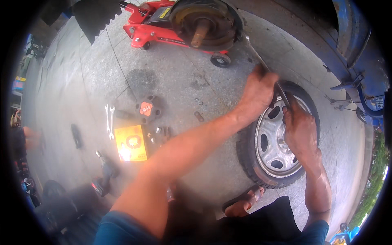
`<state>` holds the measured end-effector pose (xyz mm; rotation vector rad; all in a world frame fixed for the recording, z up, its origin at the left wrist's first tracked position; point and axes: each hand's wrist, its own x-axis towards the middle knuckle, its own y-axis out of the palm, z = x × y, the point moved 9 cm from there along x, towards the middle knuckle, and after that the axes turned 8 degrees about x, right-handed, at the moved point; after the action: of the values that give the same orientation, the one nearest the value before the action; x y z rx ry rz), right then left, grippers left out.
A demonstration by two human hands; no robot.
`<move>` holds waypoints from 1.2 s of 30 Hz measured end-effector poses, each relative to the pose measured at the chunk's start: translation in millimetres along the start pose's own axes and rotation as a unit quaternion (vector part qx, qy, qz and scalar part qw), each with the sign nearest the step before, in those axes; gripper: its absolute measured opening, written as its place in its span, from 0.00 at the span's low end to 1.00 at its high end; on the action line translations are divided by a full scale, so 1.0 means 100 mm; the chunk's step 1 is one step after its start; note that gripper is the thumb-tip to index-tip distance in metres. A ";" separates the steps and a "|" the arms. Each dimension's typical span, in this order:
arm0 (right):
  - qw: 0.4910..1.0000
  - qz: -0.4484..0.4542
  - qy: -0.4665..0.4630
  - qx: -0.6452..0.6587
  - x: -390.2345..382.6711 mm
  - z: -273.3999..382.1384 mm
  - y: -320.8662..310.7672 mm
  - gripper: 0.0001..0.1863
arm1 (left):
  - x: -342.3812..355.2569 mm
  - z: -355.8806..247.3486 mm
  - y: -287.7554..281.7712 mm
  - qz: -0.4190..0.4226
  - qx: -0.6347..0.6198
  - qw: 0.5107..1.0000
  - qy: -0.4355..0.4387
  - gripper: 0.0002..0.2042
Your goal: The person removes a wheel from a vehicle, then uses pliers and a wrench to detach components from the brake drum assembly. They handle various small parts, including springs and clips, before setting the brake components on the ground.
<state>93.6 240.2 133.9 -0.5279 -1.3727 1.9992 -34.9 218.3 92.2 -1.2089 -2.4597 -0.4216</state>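
A long, slim metal bar (262, 58) slants from the rusty brake drum (178, 19) down toward me. Its far tip is at the drum's right edge; whether it touches cannot be told. My left hand (257, 92) is closed around the bar's middle. Lower down, my right hand (302, 130) is wrapped around the near end, hiding most of it. From the drum's centre sticks a rusty brown shaft (200, 32). Beneath my hands a wheel with a silver rim (267, 153) and black tyre lies on the ground, partly covered by my right hand.
A red floor jack (141, 30) stands behind the drum. A blue vehicle frame (347, 53) overhangs the right. Two wrenches (109, 122), a yellow box (131, 141), a black round part with an orange centre (150, 109), small metal parts and a power tool (104, 173) lie left.
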 end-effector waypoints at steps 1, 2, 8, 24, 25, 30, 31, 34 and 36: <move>1.000 0.006 0.012 0.003 0.02 -0.01 -0.02 0.13 | 0.02 0.16 0.03 -0.003 -0.030 0.989 -0.142 0.16; 1.000 0.008 0.012 0.003 0.05 -0.01 -0.06 0.13 | -0.05 0.30 0.04 -0.009 -0.057 0.958 -0.282 0.16; 0.999 -0.007 -0.040 -0.004 0.39 -0.21 -0.37 0.15 | 0.19 0.17 0.23 0.042 0.085 0.990 -0.103 0.14; 0.971 0.113 0.062 0.203 0.15 -0.43 0.06 0.21 | 0.16 0.22 0.16 -0.046 0.307 0.950 0.042 0.07; 0.992 0.075 -0.004 0.100 0.28 -0.62 -0.01 0.19 | 0.22 0.24 0.30 0.013 0.374 0.926 0.052 0.07; 0.998 -0.048 -0.039 0.018 0.15 -0.24 -0.15 0.15 | 0.27 0.22 0.14 -0.076 0.277 0.953 0.092 0.11; 0.998 -0.049 -0.037 0.017 0.21 -0.34 -0.15 0.15 | 0.30 0.23 0.17 0.006 0.230 0.972 0.051 0.14; 0.990 -0.051 -0.129 0.036 0.49 -0.52 -0.31 0.12 | 0.36 0.44 0.24 0.102 0.101 0.987 -0.070 0.18; 0.987 -0.072 -0.145 -0.004 0.76 -0.63 -0.43 0.12 | 0.45 0.47 0.47 0.121 0.010 0.983 -0.134 0.19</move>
<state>92.2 345.9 153.1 -0.1371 -1.5428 2.0097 -31.8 296.2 75.5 -1.6265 -2.4793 -0.1744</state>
